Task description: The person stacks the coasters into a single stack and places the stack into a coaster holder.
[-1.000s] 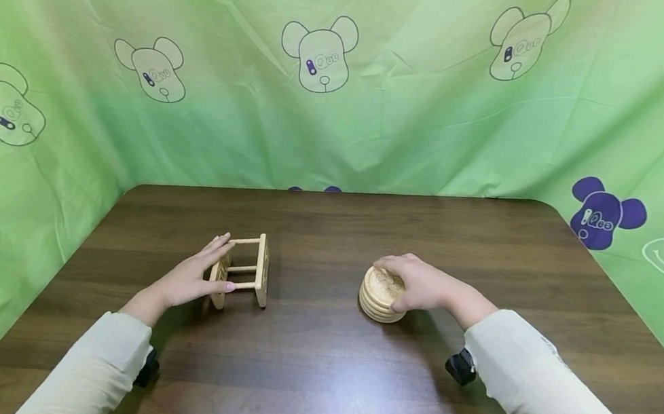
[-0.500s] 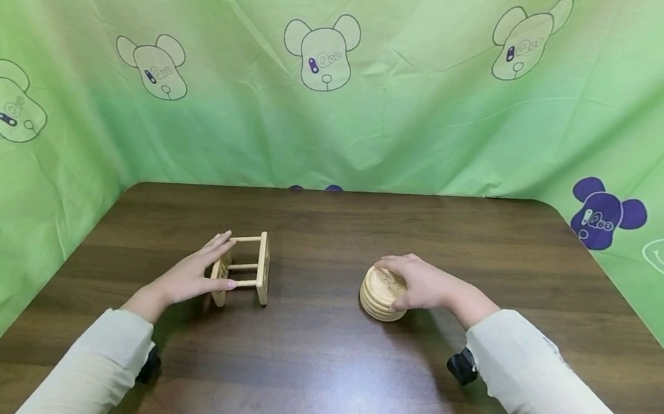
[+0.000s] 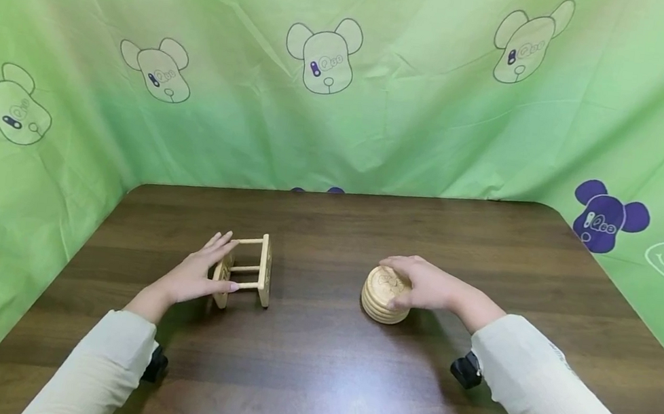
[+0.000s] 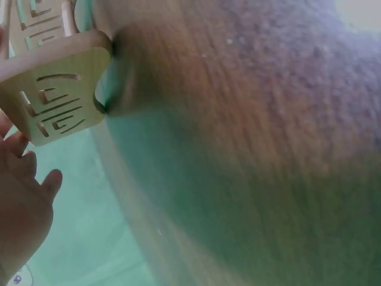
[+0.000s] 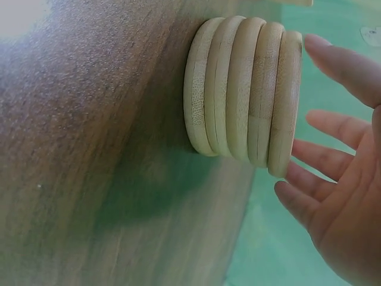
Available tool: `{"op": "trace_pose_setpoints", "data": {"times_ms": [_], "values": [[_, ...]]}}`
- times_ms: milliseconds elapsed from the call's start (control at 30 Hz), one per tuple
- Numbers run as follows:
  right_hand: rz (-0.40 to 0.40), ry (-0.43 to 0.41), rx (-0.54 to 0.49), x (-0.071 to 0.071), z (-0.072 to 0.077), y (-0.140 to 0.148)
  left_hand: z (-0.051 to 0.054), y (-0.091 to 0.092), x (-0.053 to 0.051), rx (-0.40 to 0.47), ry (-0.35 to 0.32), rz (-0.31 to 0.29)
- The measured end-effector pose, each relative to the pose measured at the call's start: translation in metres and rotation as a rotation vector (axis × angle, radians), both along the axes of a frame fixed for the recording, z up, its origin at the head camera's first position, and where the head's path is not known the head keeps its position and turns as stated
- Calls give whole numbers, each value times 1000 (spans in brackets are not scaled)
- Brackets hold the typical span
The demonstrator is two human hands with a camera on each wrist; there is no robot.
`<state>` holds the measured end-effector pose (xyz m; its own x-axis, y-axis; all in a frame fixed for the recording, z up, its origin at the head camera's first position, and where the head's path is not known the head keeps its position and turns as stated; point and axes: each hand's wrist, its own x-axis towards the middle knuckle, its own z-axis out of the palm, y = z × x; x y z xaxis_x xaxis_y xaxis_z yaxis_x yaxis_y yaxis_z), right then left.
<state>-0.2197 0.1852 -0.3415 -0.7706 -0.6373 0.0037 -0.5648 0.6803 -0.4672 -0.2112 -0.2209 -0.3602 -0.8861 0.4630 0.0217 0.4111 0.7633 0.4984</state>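
Note:
A small light-wood rack (image 3: 265, 272), two slotted side panels joined by rods, stands on the left of the table. My left hand (image 3: 195, 277) reaches over its left panel, fingers extended toward the back and thumb by the front rod. In the left wrist view, fingertips touch the rack's slotted panel (image 4: 89, 74); part of that hand is cut off. To the right, several round wooden coasters (image 3: 380, 308) lie stacked flat, the top one engraved. My right hand (image 3: 430, 286) rests its fingertips on the top coaster, thumb at the near edge, fingers loosely spread in the right wrist view.
Both things stand on a dark wood-grain table (image 3: 308, 361), with a stretch of tabletop between them. A green cloth (image 3: 217, 139) printed with cartoon heads hangs behind and at both sides. Black wrist cameras (image 3: 466, 370) sit under the cream sleeves.
The view has shifted very slightly. Both hands, the rack and the coaster stack keep their places relative to one another.

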Motion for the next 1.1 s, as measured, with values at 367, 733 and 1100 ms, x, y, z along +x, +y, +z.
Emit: {"op": "trace_pose_setpoints", "data": {"times_ms": [367,733,1100], "values": [[-85,-11,-55,5,-6,13,18,24,4,91,36,-42],[-150,-104,-131,16,-11,25,27,60,10,224,-56,-111],[-189,-179,-212,21,-19,29,26,102,9,172,-42,-185]]}}
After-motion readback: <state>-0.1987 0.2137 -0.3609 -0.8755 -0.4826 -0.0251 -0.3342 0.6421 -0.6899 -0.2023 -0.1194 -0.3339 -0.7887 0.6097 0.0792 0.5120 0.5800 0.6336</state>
